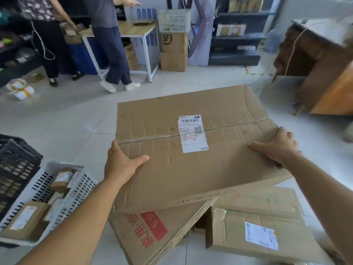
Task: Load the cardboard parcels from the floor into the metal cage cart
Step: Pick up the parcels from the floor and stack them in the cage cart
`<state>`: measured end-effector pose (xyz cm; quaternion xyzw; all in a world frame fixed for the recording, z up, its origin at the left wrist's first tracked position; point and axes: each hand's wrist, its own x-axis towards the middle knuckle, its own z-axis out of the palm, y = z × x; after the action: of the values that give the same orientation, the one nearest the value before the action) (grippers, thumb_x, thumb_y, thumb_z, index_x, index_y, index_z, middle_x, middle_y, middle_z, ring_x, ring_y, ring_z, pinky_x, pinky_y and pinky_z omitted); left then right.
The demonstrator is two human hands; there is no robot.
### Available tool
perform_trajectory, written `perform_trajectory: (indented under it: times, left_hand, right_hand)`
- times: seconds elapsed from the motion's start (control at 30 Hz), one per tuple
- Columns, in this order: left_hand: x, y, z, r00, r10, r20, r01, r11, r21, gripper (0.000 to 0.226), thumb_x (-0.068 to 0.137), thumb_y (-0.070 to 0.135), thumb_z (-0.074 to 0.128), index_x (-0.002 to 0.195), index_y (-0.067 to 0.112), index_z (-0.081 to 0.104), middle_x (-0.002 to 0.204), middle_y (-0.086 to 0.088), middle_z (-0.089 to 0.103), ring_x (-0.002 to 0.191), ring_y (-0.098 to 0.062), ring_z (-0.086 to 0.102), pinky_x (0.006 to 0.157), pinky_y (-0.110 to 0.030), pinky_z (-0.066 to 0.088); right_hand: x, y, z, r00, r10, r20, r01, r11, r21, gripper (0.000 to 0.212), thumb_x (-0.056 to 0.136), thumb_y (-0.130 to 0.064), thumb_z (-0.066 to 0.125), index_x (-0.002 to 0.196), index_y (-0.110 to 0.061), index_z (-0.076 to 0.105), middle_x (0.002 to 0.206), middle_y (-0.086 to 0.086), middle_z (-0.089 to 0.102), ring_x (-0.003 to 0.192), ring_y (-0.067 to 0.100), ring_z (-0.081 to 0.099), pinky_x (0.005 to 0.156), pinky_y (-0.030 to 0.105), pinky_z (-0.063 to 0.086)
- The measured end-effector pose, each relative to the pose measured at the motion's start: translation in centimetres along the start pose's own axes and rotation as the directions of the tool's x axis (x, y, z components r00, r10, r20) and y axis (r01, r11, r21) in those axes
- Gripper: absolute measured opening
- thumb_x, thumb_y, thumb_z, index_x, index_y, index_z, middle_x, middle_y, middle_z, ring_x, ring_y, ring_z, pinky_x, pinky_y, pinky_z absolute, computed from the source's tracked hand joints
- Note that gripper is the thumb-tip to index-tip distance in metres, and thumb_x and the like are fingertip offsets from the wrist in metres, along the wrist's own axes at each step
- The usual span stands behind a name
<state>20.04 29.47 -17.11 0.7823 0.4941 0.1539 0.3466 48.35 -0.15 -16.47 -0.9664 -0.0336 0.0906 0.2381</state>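
A large flat cardboard parcel (191, 169) with a white shipping label (193, 133) and a clear tape seam is held up in front of me. My left hand (122, 163) grips its left edge, thumb on top. My right hand (277, 144) grips its right edge, thumb on top as well. Below it on the floor lie a parcel with red printed characters (152, 232) and another parcel with a white label (261, 232). No metal cage cart is in view.
A white plastic basket (76, 190) with small parcels and a black crate (15, 163) sit at the left. Two people stand by a white-legged table (133, 31) at the back. Stacked boxes (173, 52), dark shelves (238, 35) and a wooden desk (321, 73) line the far side.
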Motion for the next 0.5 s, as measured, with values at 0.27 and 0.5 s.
perform_trajectory:
  times: [0.27, 0.5]
  left_hand:
    - [0.4, 5.4, 1.4, 0.946, 0.271, 0.177, -0.268, 0.962, -0.045, 0.120, 0.064, 0.051, 0.084, 0.154, 0.015, 0.013, 0.154, -0.009, 0.029, 0.137, -0.030, 0.037, 0.109, -0.045, 0.037]
    - [-2.7, 9.7, 4.1, 0.831, 0.462, 0.309, -0.448, 0.886, -0.118, 0.119, 0.067, 0.050, 0.083, 0.154, 0.015, 0.010, 0.157, -0.007, 0.025, 0.140, -0.029, 0.033, 0.110, -0.043, 0.033]
  right_hand:
    - [-6.3, 7.0, -5.8, 0.958, 0.231, -0.172, -0.211, 0.969, 0.124, 0.115, 0.051, -0.071, 0.078, 0.140, -0.016, 0.029, 0.139, 0.010, 0.036, 0.127, 0.035, 0.040, 0.100, 0.060, 0.039]
    - [-13.5, 13.6, -10.0, 0.866, 0.399, -0.300, -0.352, 0.914, 0.200, 0.116, 0.054, -0.067, 0.080, 0.143, -0.015, 0.026, 0.141, 0.012, 0.034, 0.129, 0.037, 0.036, 0.102, 0.061, 0.035]
